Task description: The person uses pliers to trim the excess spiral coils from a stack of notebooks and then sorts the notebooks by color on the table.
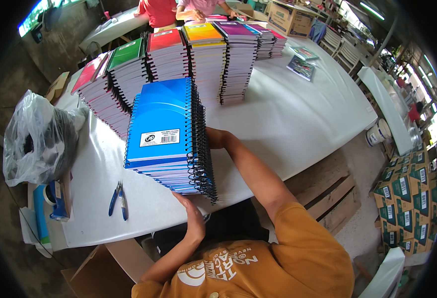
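A tall stack of blue spiral-bound notebooks (161,119) stands on the white table in front of me, black wire coils along its right side and a white barcode label on the top cover. My right hand (217,138) is against the stack's right side, its fingers hidden behind the coils. Low at the near side, my left hand (192,216) holds the bottom edge, its fingers partly under or behind the books. To the left of the stack lie blue-handled pliers (118,201), touched by neither hand.
Behind stand tall stacks of green notebooks (126,54), red notebooks (166,40), yellow notebooks (202,33) and purple notebooks (234,29). A clear plastic bag (42,139) sits at the left edge. Patterned cartons (409,198) are piled at right. Two people (156,12) work beyond the table.
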A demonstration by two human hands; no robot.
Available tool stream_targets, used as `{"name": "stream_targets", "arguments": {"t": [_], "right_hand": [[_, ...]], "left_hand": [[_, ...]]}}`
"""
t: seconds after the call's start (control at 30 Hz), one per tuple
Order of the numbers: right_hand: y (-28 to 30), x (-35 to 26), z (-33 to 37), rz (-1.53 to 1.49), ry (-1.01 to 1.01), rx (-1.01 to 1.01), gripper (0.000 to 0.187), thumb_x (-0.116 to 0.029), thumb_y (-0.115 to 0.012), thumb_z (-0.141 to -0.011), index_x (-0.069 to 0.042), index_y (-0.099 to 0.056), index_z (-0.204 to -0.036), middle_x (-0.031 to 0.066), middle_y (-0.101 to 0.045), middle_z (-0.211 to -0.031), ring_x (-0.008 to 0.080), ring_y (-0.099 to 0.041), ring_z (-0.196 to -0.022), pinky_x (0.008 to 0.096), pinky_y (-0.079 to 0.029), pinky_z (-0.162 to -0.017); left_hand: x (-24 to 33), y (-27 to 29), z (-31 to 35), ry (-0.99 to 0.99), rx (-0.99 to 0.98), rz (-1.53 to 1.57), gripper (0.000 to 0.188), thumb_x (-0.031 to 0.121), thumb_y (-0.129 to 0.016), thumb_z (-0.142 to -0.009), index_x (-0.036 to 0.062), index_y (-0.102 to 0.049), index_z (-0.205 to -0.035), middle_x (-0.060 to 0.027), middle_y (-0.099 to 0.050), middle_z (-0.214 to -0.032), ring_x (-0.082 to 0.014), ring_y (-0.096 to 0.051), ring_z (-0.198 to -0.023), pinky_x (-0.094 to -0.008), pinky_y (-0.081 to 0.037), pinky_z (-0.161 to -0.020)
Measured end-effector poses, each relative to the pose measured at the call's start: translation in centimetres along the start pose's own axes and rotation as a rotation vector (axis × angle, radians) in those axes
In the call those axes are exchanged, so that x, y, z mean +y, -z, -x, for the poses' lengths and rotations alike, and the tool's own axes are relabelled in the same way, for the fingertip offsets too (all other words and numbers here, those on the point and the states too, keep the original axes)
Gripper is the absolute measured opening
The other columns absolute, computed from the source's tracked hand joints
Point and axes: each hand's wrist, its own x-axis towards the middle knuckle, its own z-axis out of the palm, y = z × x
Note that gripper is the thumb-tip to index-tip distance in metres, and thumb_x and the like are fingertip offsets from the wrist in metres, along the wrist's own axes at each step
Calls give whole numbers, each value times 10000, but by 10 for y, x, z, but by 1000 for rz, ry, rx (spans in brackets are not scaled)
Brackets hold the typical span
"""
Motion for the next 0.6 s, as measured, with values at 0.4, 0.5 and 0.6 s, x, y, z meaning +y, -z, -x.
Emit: {"name": "stream_targets", "arguments": {"t": [0.4, 0.5, 0.6], "right_hand": [[-16, 54, 66, -265, 63, 515, 486, -415, -333, -957, -73, -473, -1273, 44, -524, -1259, 179, -466, -1166, 366, -352, -1003], [-39, 62, 77, -325, 206, 667, 474, -411, -317, -961, -89, -475, -1271, 31, -525, -1256, 173, -465, -1165, 359, -352, -994], [-67, 72, 84, -385, 349, 804, 458, -390, -313, -967, -101, -459, -1291, 13, -511, -1273, 170, -462, -1172, 358, -336, -1005]], "left_hand": [[-15, 29, -71, 178, -392, 594, 566, 402, -285, -971, 131, -178, -1457, -38, -227, -1490, -235, -240, -1357, -418, -184, -1112], [6, 37, -88, 346, -528, 587, 568, 422, -272, -959, 126, -231, -1443, -44, -282, -1469, -238, -285, -1336, -424, -205, -1106], [-3, 55, -121, 355, -707, 569, 556, 392, -296, -962, 122, -228, -1443, -50, -354, -1426, -236, -375, -1275, -419, -311, -1057]]}}
